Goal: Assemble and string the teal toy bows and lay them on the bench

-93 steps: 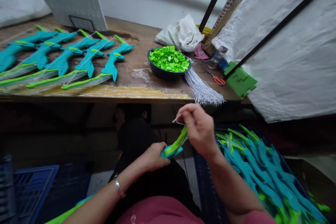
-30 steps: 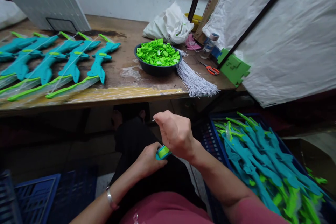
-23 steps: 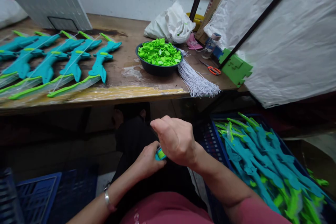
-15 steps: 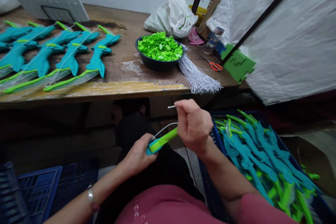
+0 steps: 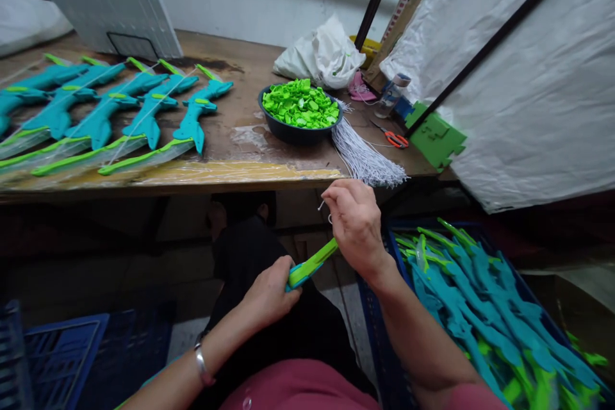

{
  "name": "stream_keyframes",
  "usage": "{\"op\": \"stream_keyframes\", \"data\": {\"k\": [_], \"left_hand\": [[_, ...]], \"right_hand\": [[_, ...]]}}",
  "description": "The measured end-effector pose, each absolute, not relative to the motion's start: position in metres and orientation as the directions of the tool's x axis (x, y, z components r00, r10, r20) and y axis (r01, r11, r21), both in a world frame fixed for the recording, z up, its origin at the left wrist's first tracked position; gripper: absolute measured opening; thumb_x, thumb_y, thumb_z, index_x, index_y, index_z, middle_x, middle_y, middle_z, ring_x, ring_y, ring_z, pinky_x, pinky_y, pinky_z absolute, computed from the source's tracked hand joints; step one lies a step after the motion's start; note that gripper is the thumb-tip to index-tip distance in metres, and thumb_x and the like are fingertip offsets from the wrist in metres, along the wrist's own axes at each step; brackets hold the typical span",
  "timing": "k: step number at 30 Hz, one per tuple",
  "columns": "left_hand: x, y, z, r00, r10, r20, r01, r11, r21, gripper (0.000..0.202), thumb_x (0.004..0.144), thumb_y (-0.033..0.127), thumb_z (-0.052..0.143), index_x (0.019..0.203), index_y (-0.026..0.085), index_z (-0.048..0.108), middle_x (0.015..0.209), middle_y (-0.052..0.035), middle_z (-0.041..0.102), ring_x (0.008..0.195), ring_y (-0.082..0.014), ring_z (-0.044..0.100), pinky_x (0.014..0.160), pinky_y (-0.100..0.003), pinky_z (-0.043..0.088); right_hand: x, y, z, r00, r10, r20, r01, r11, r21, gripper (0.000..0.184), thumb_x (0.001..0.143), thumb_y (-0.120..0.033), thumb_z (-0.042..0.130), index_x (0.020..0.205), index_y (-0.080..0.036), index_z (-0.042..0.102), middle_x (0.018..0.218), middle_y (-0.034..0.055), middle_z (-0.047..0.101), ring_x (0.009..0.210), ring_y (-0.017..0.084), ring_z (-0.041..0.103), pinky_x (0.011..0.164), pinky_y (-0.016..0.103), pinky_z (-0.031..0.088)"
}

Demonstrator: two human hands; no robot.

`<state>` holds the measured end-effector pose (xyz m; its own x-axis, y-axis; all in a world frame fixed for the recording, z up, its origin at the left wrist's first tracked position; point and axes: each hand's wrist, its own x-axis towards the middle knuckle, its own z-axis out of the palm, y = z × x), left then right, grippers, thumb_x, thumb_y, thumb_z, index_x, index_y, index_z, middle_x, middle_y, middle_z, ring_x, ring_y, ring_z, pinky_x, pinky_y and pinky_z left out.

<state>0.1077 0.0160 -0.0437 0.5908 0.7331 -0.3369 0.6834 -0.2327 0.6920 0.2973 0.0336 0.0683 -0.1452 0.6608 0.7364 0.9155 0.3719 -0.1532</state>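
Note:
Over my lap, my left hand [image 5: 270, 291] is closed around the near end of a green and teal toy bow [image 5: 311, 265]. My right hand [image 5: 356, 223] is closed at the bow's far tip and pinches a thin white string [image 5: 323, 206] whose end sticks out beside my thumb. Much of the bow is hidden by my hands. Several finished teal and green bows [image 5: 144, 116] lie in a row on the wooden table [image 5: 250, 163] at the left.
A dark bowl [image 5: 298, 131] of green plastic pieces and a bundle of white strings [image 5: 365, 160] sit near the table edge. Orange scissors [image 5: 394, 138] and a white bag [image 5: 327, 57] lie behind. A blue crate [image 5: 375, 288] of unstrung bows stands at my right, another blue crate [image 5: 62, 346] at my left.
My right hand dropped to the bow near my left hand, then rose to the bow's far end, drawing the string along. My left hand kept its grip throughout.

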Motion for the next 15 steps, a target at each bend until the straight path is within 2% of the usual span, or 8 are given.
{"op": "stream_keyframes", "data": {"k": [3,6,8,9,13,15], "left_hand": [[0.112,0.01,-0.042,0.578,0.73,-0.364,0.725,-0.255,0.64,0.02,0.085,0.021,0.058,0.102,0.022,0.047,0.099,-0.0064,0.065,0.091,-0.0254,0.066,0.073,-0.032,0.041],[0.117,0.007,-0.04,0.573,0.725,-0.382,0.756,-0.288,0.588,0.022,0.087,0.021,0.056,0.107,0.022,0.046,0.109,-0.0099,0.066,0.101,-0.0284,0.067,0.08,-0.034,0.044],[0.121,0.007,-0.038,0.572,0.722,-0.39,0.77,-0.307,0.56,0.02,0.089,0.021,0.054,0.107,0.021,0.046,0.114,-0.0121,0.065,0.105,-0.0295,0.067,0.083,-0.035,0.045],[0.123,0.008,-0.037,0.571,0.721,-0.393,0.774,-0.315,0.549,0.019,0.09,0.021,0.054,0.108,0.02,0.046,0.116,-0.0132,0.065,0.106,-0.03,0.067,0.084,-0.036,0.046],[0.129,0.008,-0.033,0.57,0.715,-0.404,0.789,-0.341,0.511,0.022,0.091,0.022,0.053,0.112,0.017,0.048,0.12,-0.0166,0.064,0.109,-0.0322,0.067,0.088,-0.038,0.048],[0.131,0.007,-0.031,0.571,0.712,-0.409,0.796,-0.357,0.489,0.026,0.09,0.02,0.053,0.115,0.015,0.05,0.122,-0.0188,0.063,0.111,-0.0334,0.067,0.09,-0.039,0.049]], "right_hand": [[0.296,0.029,0.083,-0.107,0.669,0.735,0.884,0.403,-0.239,0.013,0.101,-0.016,0.052,0.093,-0.019,0.062,0.094,0.0064,0.068,0.093,0.021,0.063,0.09,0.039,0.049],[0.299,0.028,0.103,0.065,0.723,0.688,0.751,0.418,-0.511,0.014,0.102,-0.02,0.052,0.095,-0.019,0.064,0.077,0.0,0.063,0.069,0.013,0.061,0.067,0.027,0.051],[0.302,0.033,0.117,0.144,0.761,0.632,0.605,0.438,-0.665,0.013,0.102,-0.023,0.054,0.095,-0.018,0.064,0.067,-0.0044,0.056,0.053,0.008,0.052,0.05,0.021,0.043],[0.304,0.036,0.124,0.157,0.77,0.619,0.542,0.457,-0.706,0.013,0.101,-0.024,0.056,0.093,-0.018,0.064,0.065,-0.0053,0.054,0.049,0.006,0.049,0.045,0.019,0.039],[0.314,0.053,0.162,0.151,0.741,0.654,0.404,0.558,-0.725,0.013,0.097,-0.023,0.063,0.087,-0.016,0.065,0.062,-0.007,0.054,0.048,0.002,0.047,0.042,0.015,0.033],[0.319,0.062,0.192,0.189,0.687,0.701,0.347,0.621,-0.702,0.014,0.096,-0.019,0.061,0.083,-0.016,0.065,0.06,-0.0092,0.053,0.046,0.0,0.043,0.044,0.016,0.027]]}}
